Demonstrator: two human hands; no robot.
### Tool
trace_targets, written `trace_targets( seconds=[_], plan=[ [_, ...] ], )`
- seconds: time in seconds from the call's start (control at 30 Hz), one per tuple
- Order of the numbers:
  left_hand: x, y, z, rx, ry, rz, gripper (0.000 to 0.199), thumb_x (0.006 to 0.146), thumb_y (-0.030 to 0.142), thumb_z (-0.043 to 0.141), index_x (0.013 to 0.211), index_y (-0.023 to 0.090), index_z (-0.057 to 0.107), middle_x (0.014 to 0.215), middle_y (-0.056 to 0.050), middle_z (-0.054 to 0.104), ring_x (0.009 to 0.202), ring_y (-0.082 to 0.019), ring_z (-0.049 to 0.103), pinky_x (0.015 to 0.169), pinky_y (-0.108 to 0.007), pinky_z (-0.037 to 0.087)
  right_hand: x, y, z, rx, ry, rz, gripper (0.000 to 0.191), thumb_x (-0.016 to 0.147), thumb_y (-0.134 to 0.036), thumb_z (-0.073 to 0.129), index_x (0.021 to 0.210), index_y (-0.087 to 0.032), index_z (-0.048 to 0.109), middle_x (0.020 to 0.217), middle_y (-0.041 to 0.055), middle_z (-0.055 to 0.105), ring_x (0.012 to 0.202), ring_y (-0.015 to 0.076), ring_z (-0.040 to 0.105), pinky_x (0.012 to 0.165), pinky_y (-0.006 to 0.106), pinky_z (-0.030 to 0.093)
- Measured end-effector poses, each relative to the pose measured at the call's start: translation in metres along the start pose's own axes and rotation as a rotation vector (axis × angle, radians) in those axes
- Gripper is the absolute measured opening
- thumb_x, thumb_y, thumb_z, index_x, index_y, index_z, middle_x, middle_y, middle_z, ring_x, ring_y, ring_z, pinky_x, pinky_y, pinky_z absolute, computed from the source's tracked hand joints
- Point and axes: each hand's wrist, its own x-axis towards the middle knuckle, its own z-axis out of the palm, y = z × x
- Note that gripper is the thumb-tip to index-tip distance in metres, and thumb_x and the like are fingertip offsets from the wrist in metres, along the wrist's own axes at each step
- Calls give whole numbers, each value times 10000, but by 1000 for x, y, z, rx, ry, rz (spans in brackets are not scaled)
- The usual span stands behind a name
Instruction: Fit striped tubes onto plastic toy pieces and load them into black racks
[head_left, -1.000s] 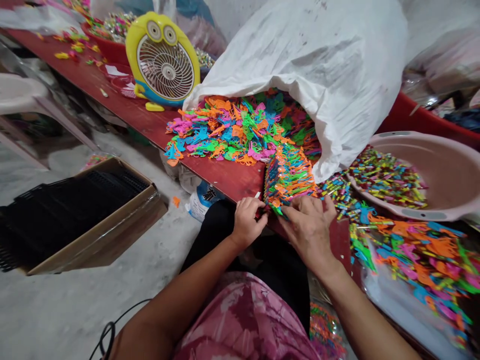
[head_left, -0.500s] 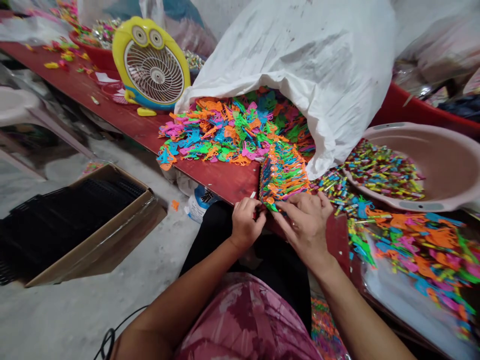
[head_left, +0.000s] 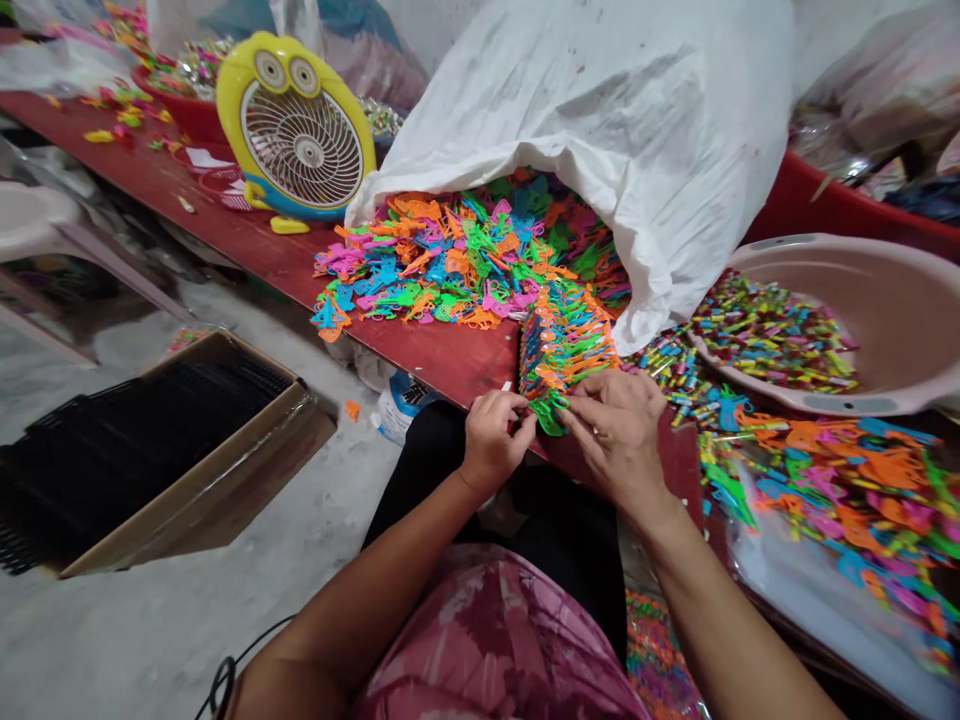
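Observation:
A small green plastic piece [head_left: 550,412] lies between my two hands at the red table's front edge. My left hand [head_left: 495,437] pinches its left side with thumb and forefinger. My right hand [head_left: 616,432] is closed on its right side, fingertips together. Just beyond my fingers is a neat stack of orange, green and blue plastic pieces [head_left: 568,335], lined up in a row. Behind it, a loose heap of similar pieces [head_left: 442,262] spills from a large white sack [head_left: 600,110]. The exact shape of the green piece is partly hidden by my fingers.
A yellow fan [head_left: 304,135] stands on the red table [head_left: 442,352]. To the right are a pink basin [head_left: 892,320] of small wrapped sticks and a spread of loose plastic pieces [head_left: 855,480]. A cardboard box [head_left: 202,490] of black items sits on the floor at left.
The green piece between my hands now shows more of its surface, spread below the stack's near end. My hands have shifted only slightly, and the camera view has moved a little.

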Motion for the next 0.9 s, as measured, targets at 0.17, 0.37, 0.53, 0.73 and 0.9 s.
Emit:
trace_targets(
  seconds=[0.17, 0.37, 0.53, 0.73, 0.9],
  plan=[
    [-1, 1, 2, 3, 12, -1, 36, 850, 188, 625, 850, 195, 589, 744, -8, 620, 689, -148, 571, 721, -310, 452, 2, 3, 2, -27, -21, -22, 183, 921, -299, 582, 777, -241, 679, 892, 19, 618, 933, 205, 531, 1062, 469, 234],
    [-4, 3, 7, -13, 48, -51, 54, 838, 153, 608, 876, 186, 589, 758, -12, 611, 688, -145, 560, 721, -298, 467, 0, -3, 2, -69, -31, -1, 158, 926, -297, 587, 809, -227, 666, 925, 25, 629, 986, 214, 549, 1098, 485, 233],
    [-4, 7, 7, -69, 53, -84, 81, 816, 137, 603, 871, 186, 570, 790, -14, 588, 713, -140, 550, 695, -269, 471, -15, -7, 6, -60, 2, -33, 195, 904, -311, 625, 1073, -219, 655, 1234, 83, 621, 1303, 295, 451, 1160, 548, 152],
    [-5, 5, 9, -68, 71, -89, 132, 796, 130, 613, 902, 183, 555, 818, -4, 552, 682, -117, 538, 677, -249, 476, -26, 3, 16, -37, 82, -92, 145, 919, -280, 620, 1048, -238, 670, 1235, 69, 647, 1348, 278, 442, 1169, 549, 165],
    [-1, 8, -1, -132, 52, -30, 232, 799, 144, 661, 1008, 183, 567, 885, -11, 565, 740, -117, 553, 743, -261, 497, -26, 4, 20, 8, 118, -59, 166, 917, -268, 624, 1070, -256, 688, 1216, 62, 658, 1335, 272, 457, 1162, 546, 185]
  ],
)
